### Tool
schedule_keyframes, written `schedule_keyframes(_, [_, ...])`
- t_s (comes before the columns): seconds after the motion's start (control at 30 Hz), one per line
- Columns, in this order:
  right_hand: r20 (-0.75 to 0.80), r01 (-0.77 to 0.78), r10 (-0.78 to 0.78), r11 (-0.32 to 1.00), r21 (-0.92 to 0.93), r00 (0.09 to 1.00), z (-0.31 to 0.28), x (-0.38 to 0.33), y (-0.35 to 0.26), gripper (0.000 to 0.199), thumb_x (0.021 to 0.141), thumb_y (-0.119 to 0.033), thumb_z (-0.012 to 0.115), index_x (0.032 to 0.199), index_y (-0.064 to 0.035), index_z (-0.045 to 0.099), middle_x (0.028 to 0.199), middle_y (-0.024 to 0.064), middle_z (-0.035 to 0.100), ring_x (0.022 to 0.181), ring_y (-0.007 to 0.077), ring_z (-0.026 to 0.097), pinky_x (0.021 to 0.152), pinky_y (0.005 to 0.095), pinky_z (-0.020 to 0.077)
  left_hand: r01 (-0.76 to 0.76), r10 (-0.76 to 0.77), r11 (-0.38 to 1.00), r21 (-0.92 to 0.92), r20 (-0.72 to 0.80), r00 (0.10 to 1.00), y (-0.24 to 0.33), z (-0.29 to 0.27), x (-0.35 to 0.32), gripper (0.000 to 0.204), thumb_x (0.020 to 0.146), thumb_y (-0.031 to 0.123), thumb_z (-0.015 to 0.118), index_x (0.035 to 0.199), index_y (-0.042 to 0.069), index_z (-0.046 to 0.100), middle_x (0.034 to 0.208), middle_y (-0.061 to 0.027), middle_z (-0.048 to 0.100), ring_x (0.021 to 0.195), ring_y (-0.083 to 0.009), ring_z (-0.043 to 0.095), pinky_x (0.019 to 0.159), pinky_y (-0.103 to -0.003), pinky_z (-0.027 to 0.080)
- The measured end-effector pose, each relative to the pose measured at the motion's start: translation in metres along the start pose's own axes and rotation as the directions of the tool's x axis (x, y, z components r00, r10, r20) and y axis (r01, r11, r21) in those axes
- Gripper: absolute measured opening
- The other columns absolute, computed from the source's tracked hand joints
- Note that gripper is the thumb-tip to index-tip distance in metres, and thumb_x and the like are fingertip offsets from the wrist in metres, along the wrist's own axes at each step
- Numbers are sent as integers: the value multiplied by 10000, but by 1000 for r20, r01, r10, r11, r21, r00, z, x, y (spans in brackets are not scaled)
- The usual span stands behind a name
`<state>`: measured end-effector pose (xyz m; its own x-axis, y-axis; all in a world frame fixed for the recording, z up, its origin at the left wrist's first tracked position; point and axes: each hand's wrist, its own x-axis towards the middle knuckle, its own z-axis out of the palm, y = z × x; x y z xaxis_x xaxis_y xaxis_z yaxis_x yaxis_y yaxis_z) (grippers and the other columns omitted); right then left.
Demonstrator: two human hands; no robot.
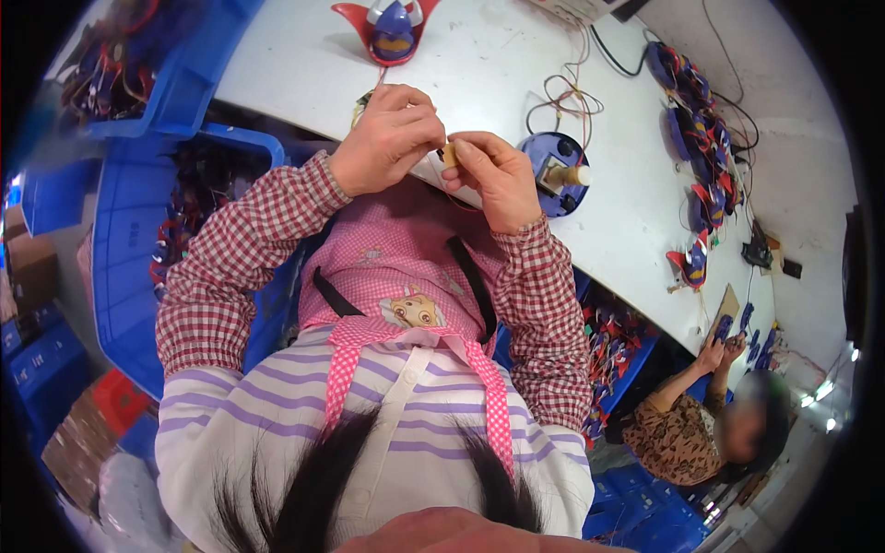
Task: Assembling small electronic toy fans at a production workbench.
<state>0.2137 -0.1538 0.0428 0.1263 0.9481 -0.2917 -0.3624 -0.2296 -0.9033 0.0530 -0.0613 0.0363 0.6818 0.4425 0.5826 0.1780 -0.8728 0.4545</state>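
Both hands meet over the front edge of the white table (286, 69). In my right hand (496, 175), a small yellowish piece (449, 155) with a dark spot is pinched between thumb and fingers. My left hand (392, 138) is closed in a pinch right beside it; what its fingertips hold is too small to make out. A thin reddish wire runs below the hands. Right of my right hand sits a round blue part (560, 203) with a whitish knob (576, 176) on it. Beyond my left hand stands a red-winged blue toy figure (392, 37).
Blue bins (124, 267) with toy parts are at my left. Loose red wires (576, 97) lie on the table. A row of similar red and blue toys (705, 152) lines its far right side. Another person (687, 429) works with both hands at the right end.
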Motion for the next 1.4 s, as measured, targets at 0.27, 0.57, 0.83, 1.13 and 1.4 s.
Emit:
schedule_keyframes(0.27, [-111, 97, -87, 991, 92, 990, -1, -3, 4, 210, 895, -99, 559, 1053, 38, 567, 870, 137, 610, 646, 155, 571, 584, 226, 477, 676, -763, 643, -359, -381, 522, 37, 8, -101, 428, 770, 49, 621, 1170, 19, 470, 1155, -129, 464, 1017, -259, 476, 861, -328, 428])
schedule_keyframes(0.57, [-74, 137, -130, 985, 105, 989, 4, 1, 5, 208, 891, -106, 568, 1048, 31, 570, 857, 133, 623, 626, 146, 565, 570, 224, 470, 628, -548, 775, 62, -429, 718, 11, -7, -61, 391, 782, 173, 656, 1114, 8, 533, 1079, -136, 495, 931, -234, 484, 828, -317, 414])
schedule_keyframes(0.83, [-92, 144, -135, 985, 96, 987, 10, 4, 5, 207, 886, -93, 576, 1042, 42, 566, 846, 116, 611, 620, 135, 565, 557, 217, 479, 497, -484, 816, 295, -120, 867, -46, -5, -35, 237, 796, 216, 635, 903, 5, 618, 893, -114, 566, 819, -230, 472, 757, -308, 392])
schedule_keyframes(1.13, [-115, 120, -110, 989, 82, 987, 8, 8, 19, 214, 890, -111, 576, 1052, 30, 568, 846, 115, 617, 620, 125, 559, 565, 208, 474, 459, -443, 842, 282, -124, 888, -57, 5, -29, 201, 793, 195, 627, 867, 9, 605, 840, -107, 564, 750, -230, 463, 740, -304, 392])
schedule_keyframes(1.4, [-124, 41, -23, 988, 148, 992, 6, 14, 28, 215, 893, -114, 581, 1058, 23, 568, 828, 94, 598, 625, 116, 559, 565, 193, 480, 607, -620, 779, -155, -334, 710, 0, -6, -65, 281, 807, 101, 621, 1048, -13, 534, 996, -111, 514, 882, -194, 502, 770, -284, 440])
